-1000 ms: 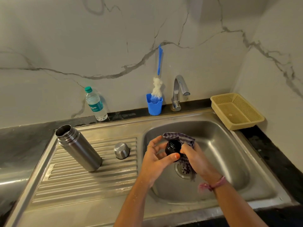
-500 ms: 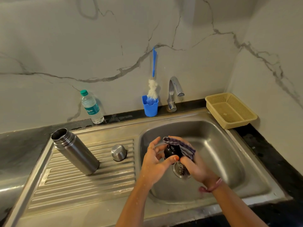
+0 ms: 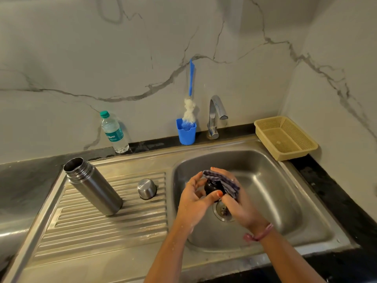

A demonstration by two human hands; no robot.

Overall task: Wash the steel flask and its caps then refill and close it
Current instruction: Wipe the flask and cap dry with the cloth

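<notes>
Over the sink basin (image 3: 285, 193), my left hand (image 3: 193, 203) grips a small black inner cap (image 3: 212, 187) between thumb and fingers. My right hand (image 3: 238, 205) holds a dark striped cloth (image 3: 224, 180) draped over the top of that cap. The open steel flask (image 3: 93, 185) stands uncapped on the ribbed drainboard (image 3: 114, 227) to the left. A steel outer cap (image 3: 146, 188) sits upside down on the drainboard between the flask and the basin.
A plastic water bottle (image 3: 114, 132) stands against the back wall. A blue holder (image 3: 186, 131) with a bottle brush (image 3: 190, 107) sits beside the tap (image 3: 215, 117). A beige plastic basket (image 3: 285, 137) rests at the back right corner. The drain (image 3: 221, 211) lies below my hands.
My right hand has drawn the cloth further over the top of the black cap. Both hands stay over the basin; the view has shifted slightly.
</notes>
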